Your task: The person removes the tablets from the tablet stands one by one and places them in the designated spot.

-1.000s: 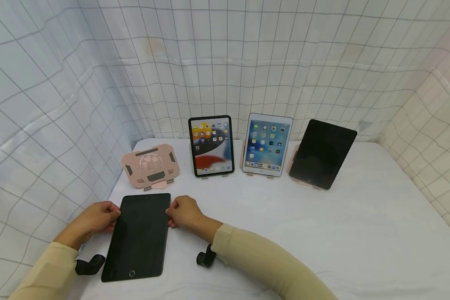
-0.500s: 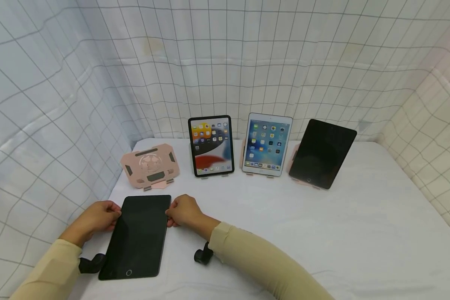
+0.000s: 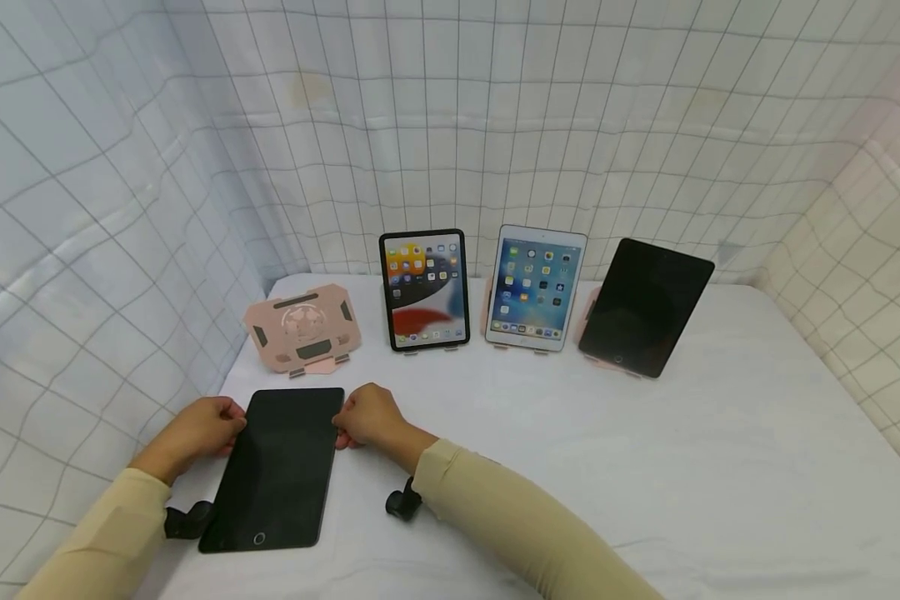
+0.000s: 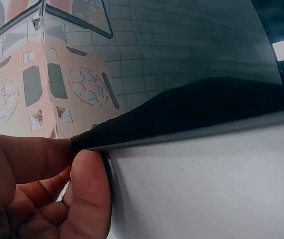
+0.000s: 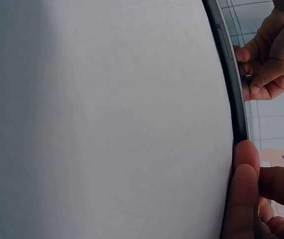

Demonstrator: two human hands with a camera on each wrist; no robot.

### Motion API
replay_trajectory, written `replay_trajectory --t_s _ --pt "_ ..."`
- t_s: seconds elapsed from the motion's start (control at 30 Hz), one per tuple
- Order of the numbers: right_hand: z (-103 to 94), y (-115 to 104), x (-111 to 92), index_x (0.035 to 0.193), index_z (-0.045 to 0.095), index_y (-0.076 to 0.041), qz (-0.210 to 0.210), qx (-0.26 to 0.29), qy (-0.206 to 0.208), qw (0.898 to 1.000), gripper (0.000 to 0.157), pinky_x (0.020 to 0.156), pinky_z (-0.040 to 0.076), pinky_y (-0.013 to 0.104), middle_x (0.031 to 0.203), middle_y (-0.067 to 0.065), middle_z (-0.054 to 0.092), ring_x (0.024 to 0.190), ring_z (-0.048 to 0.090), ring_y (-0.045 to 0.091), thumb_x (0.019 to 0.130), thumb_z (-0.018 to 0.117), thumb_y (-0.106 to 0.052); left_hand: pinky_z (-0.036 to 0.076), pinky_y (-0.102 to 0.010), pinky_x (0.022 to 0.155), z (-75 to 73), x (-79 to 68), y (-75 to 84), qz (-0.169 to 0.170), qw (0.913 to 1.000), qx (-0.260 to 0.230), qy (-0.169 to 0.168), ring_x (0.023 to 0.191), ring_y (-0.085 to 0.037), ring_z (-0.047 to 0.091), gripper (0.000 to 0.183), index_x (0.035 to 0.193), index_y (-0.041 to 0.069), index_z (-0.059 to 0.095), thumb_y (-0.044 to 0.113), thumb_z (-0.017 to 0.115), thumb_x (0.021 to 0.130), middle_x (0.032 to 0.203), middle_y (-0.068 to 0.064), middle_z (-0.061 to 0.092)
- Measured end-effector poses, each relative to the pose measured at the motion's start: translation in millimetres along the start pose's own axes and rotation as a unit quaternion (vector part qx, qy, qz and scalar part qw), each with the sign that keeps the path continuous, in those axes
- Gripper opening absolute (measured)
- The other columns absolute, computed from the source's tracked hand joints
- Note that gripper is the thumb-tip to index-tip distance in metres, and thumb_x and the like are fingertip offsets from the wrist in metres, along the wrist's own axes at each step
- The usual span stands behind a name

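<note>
A tablet [image 3: 281,467] with a dark screen and a round home button lies at the front left of the head view. My left hand [image 3: 206,427] pinches its left edge near the top, thumb on the screen side. On the opposite edge, the fingers and thumb of my right hand [image 3: 372,417] pinch the frame. The left wrist view shows thumb and fingertip meeting at the tablet's edge [image 4: 191,129]. Beyond the tablet's top edge, a pink tablet stand [image 3: 303,330] with a football cutout leans back with nothing on it; the screen mirrors it in the left wrist view.
Along the back stand a black-framed tablet [image 3: 425,292] and a white tablet [image 3: 536,287], both lit, and a dark tablet [image 3: 647,308], tilted, on a pink stand. A white cloth [image 3: 570,450] covers the table. Gridded white curtains [image 3: 82,250] hang close on the left and behind.
The tablet's near end has shifted slightly away from me, and both hands have moved slightly forward with it. Their grip looks the same. The stands and other tablets stay in place.
</note>
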State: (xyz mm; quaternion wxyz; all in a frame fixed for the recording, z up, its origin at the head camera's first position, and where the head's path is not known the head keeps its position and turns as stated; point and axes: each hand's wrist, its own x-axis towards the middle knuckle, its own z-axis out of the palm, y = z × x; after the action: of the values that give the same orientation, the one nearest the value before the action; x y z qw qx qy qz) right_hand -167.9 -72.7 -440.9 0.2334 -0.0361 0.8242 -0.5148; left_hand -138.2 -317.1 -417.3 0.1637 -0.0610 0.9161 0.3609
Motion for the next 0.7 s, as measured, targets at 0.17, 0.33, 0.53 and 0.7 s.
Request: replay_trajectory --t_s 0.17,0.33,0.53,0.7 --pt "-0.3 0.3 -0.4 0.067 0.059 -0.006 0.004 0.013 0.0 1.0 0.026 0.04 0.04 0.015 0.053 0.005 0.064 0.044 0.056 0.007 0.091 0.069 -0.003 0.051 -0.029 0.058 0.9 0.2 -0.8 -0.006 1.0 -0.002 0.005 0.067 -0.018 0.055 0.014 0.097 -0.011 0.053 0.002 0.048 0.098 0.078 -0.01 0.052" --pt "-0.9 -1.0 0.4 0.069 0.06 -0.006 0.008 0.024 -0.003 1.0 0.024 0.041 0.042 0.014 0.056 0.004 0.065 0.044 0.057 0.008 0.092 0.069 -0.005 0.051 -0.029 0.058 0.0 -0.3 -2.1 -0.007 0.9999 -0.005 0.008 0.068 -0.018 0.054 0.015 0.099 -0.012 0.054 0.003 0.049 0.098 0.079 -0.01 0.052" --pt "-1.6 0.2 -0.9 0.072 0.061 -0.006 0.027 0.032 -0.008 0.999 0.023 0.042 0.043 0.015 0.06 0.005 0.066 0.046 0.058 0.008 0.093 0.069 -0.006 0.052 -0.028 0.058 1.0 -1.6 -0.6 -0.019 0.9997 -0.014 0.008 0.07 -0.018 0.055 0.015 0.1 -0.011 0.053 0.004 0.05 0.098 0.081 -0.011 0.052" --pt "-3.7 1.1 -1.2 0.075 0.061 -0.006 0.032 0.051 -0.017 0.998 0.021 0.043 0.045 0.015 0.063 0.006 0.067 0.05 0.061 0.009 0.094 0.067 -0.008 0.053 -0.028 0.059 1.1 -0.9 -2.1 -0.027 0.9994 -0.021 0.007 0.072 -0.019 0.054 0.018 0.101 -0.011 0.053 0.006 0.049 0.098 0.08 -0.009 0.052"
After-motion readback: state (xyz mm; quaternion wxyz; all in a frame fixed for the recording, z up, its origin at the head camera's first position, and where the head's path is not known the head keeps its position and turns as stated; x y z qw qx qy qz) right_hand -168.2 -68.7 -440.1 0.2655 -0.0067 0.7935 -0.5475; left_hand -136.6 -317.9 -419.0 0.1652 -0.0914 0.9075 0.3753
